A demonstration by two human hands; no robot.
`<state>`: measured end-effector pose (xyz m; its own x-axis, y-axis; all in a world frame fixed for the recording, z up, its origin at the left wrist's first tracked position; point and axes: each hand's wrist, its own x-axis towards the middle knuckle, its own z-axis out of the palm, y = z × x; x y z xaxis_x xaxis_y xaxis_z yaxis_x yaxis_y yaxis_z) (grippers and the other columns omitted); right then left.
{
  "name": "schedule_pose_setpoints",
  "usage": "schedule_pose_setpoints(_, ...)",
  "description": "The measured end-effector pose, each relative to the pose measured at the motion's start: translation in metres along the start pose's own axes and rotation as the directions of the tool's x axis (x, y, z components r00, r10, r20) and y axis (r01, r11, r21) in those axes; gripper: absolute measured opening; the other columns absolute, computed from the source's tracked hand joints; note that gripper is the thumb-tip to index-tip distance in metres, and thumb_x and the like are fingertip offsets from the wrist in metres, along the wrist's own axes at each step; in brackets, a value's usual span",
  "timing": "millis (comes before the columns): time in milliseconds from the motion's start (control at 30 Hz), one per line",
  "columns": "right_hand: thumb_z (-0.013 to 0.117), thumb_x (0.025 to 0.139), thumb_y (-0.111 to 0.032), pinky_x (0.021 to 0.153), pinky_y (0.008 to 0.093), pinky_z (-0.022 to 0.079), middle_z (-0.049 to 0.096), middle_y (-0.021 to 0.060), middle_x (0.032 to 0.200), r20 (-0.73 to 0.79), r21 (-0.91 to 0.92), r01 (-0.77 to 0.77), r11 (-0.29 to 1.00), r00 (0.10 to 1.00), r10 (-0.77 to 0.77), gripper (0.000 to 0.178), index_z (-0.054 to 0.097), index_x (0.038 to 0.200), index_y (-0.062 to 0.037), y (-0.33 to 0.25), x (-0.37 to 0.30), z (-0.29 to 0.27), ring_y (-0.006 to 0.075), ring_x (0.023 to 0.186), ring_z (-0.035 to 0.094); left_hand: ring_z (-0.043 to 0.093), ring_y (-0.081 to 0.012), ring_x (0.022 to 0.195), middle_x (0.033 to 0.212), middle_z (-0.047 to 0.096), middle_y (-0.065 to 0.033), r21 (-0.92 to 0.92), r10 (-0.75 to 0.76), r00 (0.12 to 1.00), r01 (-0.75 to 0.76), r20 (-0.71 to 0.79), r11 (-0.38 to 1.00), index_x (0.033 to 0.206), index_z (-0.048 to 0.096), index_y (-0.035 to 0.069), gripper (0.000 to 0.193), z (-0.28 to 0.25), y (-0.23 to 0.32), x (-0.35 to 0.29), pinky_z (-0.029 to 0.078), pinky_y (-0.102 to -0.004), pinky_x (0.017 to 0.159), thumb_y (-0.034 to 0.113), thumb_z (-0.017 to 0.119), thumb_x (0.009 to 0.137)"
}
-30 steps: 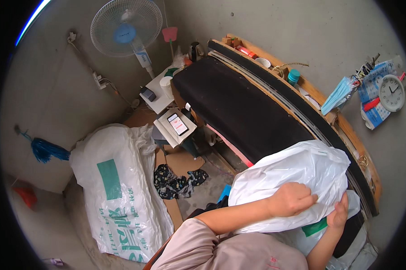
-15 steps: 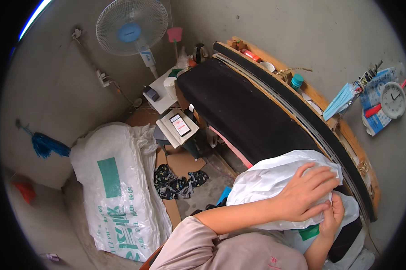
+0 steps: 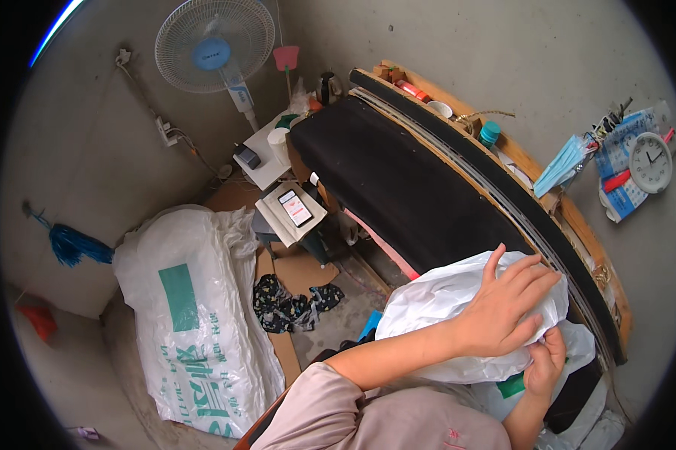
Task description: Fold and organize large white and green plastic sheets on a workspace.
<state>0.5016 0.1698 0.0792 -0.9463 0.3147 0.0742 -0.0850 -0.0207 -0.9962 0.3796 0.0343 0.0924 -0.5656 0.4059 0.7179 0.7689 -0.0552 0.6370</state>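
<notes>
A white plastic bag (image 3: 431,315), puffed and crumpled, lies in front of me against the black padded surface. Across its right part reaches my left hand (image 3: 509,309), fingers stretched and spread, its palm over the plastic. Just below it, my right hand (image 3: 545,364) is closed in a pinch on the bag's edge; thumb and fingertips meet there. A green patch (image 3: 512,386) on pale plastic shows beneath the bag, beside my right wrist. What the bag contains, if anything, is hidden.
The black padded surface (image 3: 405,180) stretches away, bordered by a wooden ledge (image 3: 529,163) with small items. A phone (image 3: 296,208) lies on an open notebook (image 3: 270,210) on a stool. Left stands a large white sack (image 3: 225,330). Patterned cloth (image 3: 281,304) lies on the floor; a fan (image 3: 214,49) stands behind.
My left hand's fingers have spread and its thumb has come away from my right hand. My right hand has shifted slightly down, still pinching the plastic. The view has moved slightly.
</notes>
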Motion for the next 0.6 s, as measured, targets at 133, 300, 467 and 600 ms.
schedule_pose_setpoints(133,0.044,0.073,-0.002,0.089,0.0275,0.038,0.054,0.0119,0.111,0.045,0.135,0.013,0.991,0.999,-0.019,0.042,0.049,0.113,0.0091,-0.001,0.003,0.004,0.0157,0.102,0.051,0.048,-0.0254,0.096,0.093,0.051,-0.0064,-0.09,-0.093,0.959,0.121,0.268,0.988,0.104,0.055,0.006,0.032,-0.005,-0.01,-0.003,0.019,-0.0519,0.098,0.015,0.052,0.073)
schedule_pose_setpoints(300,0.053,0.075,-0.006,0.069,0.0216,0.039,0.058,0.0046,0.089,-0.029,-0.187,0.121,0.975,0.991,-0.129,0.028,0.057,0.099,0.006,0.005,0.003,-0.007,0.0086,0.078,0.05,0.048,-0.0219,0.089,0.086,0.05,-0.0046,-0.167,0.043,0.989,-0.019,0.142,0.986,0.09,0.059,0.009,0.02,-0.003,-0.008,-0.004,0.022,-0.0491,0.096,0.007,0.056,0.071)
schedule_pose_setpoints(467,0.055,0.076,-0.005,0.059,0.0198,0.035,0.055,0.0001,0.08,0.016,-0.315,0.239,0.918,0.969,-0.247,0.018,0.057,0.091,0.003,-0.003,0.011,-0.004,0.0047,0.067,0.044,0.049,-0.0208,0.09,0.086,0.052,-0.0031,-0.181,-0.009,0.993,0.03,0.115,0.983,0.091,0.058,0.01,0.022,0.0,-0.006,-0.004,0.023,-0.0466,0.095,0.001,0.056,0.071)
schedule_pose_setpoints(600,0.054,0.075,0.002,0.056,0.0169,0.034,0.054,-0.0008,0.076,-0.072,-0.266,0.138,0.954,0.984,-0.162,0.01,0.057,0.085,0.0013,-0.008,0.01,-0.002,0.0032,0.064,0.044,0.052,-0.0203,0.088,0.087,0.054,-0.001,-0.162,-0.013,0.989,0.036,0.144,0.986,0.094,0.057,0.012,0.026,0.009,-0.006,-0.001,0.025,-0.0444,0.094,-0.001,0.057,0.071)
